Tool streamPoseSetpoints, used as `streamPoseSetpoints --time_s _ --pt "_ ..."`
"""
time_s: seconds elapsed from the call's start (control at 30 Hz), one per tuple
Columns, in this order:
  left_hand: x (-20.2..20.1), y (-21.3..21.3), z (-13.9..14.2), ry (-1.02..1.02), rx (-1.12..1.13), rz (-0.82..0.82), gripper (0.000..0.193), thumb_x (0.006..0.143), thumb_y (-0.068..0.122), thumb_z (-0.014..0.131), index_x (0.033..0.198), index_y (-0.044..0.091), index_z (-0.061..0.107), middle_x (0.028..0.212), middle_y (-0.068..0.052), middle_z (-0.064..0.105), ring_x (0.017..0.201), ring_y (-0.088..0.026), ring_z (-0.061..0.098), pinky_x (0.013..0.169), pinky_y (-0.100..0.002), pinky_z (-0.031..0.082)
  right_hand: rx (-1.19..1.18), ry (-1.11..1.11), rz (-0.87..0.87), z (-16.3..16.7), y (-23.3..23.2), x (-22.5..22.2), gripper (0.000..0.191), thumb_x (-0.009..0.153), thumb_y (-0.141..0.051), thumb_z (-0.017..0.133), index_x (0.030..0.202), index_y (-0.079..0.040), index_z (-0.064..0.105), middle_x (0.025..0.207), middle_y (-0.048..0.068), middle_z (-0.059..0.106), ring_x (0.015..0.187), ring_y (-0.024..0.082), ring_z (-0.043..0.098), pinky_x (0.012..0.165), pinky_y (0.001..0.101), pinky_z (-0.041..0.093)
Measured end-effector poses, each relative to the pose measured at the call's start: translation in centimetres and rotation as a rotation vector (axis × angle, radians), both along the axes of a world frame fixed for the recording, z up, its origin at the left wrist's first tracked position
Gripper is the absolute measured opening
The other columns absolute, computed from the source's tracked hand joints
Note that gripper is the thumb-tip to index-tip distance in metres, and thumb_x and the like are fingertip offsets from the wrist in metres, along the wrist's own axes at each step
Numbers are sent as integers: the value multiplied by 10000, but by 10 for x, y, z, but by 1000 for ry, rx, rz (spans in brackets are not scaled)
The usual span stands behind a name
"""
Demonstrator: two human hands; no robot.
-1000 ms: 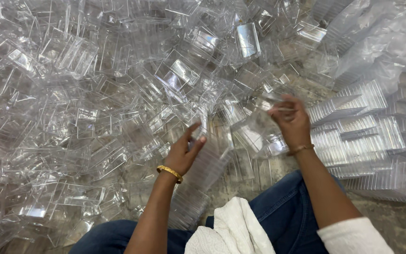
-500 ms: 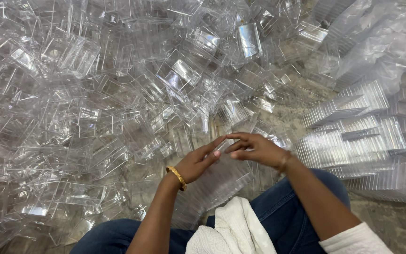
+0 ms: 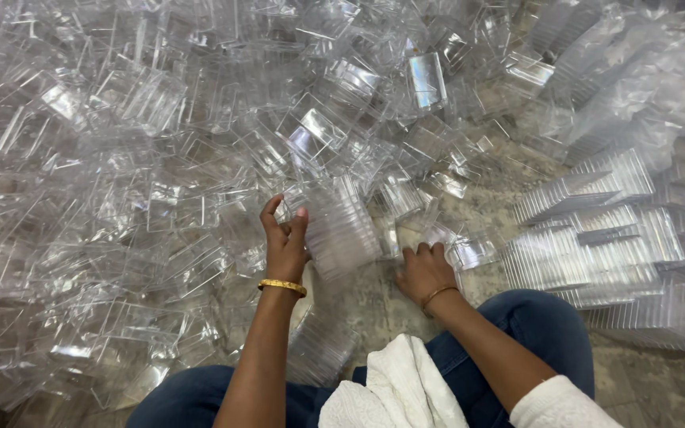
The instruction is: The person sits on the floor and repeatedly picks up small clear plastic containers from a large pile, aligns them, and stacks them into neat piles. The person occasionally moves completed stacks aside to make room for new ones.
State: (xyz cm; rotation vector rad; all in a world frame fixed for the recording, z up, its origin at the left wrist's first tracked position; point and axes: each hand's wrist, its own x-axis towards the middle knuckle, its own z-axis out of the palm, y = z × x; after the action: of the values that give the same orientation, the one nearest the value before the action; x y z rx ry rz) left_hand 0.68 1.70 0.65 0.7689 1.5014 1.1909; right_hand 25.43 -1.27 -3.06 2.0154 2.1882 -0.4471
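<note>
A wide heap of clear plastic containers (image 3: 160, 158) covers the floor (image 3: 485, 206) across the left and far part of the scene, the pieces lying tilted and overlapping at every angle, so that single ones are hard to tell apart. None shows a label or colour; they are all see-through and glinting. On the right, neat nested stacks of clear containers (image 3: 596, 246) lie on their sides in rows, and a crumpled clear plastic bag (image 3: 644, 87) lies far right behind them. A bare patch of speckled grey floor shows between the heap and the rows.

Near the bottom edge, the person's knees in blue jeans (image 3: 541, 341) reach into the scene, with a white cloth (image 3: 390, 392) lying on the lap.

The left hand (image 3: 285, 242), wearing a gold bangle (image 3: 281, 285) at the wrist, is raised with the fingers (image 3: 269, 212) partly spread and curled against the left end of a nested stack of clear containers (image 3: 342, 230), which stands tilted just above the floor in the middle. Whether the thumb closes around the stack cannot be told. The right hand (image 3: 423, 271), with a thin bracelet (image 3: 438, 295), is low and near the floor, its fingers bent down onto a loose clear container (image 3: 465, 250) lying just right of the held stack; the grip itself is hidden behind the knuckles.

More clear pieces (image 3: 323, 349) lie beside the left forearm, close to the knee.
</note>
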Motion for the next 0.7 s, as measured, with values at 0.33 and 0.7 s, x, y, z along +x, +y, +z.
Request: streamPoseSetpoints --time_s 0.33,0.7 --pt "6 -4 20 -237 17 141 660 937 422 626 1506 293 318 664 51 412 584 -72 413 512 -262 425 115 698 -340 46 -2 41 615 736 -84 794 1288 -85 522 1270 162 620 1175 296 625 904 406 587" --pt "16 -5 13 -413 98 128 641 925 343 690 1443 282 317 720 59 457 575 -58 406 509 -258 417 -250 1600 -597 78 -20 -2 513 817 -82 736 1255 -109 470 1226 133 687 1151 242 697 966 398 599"
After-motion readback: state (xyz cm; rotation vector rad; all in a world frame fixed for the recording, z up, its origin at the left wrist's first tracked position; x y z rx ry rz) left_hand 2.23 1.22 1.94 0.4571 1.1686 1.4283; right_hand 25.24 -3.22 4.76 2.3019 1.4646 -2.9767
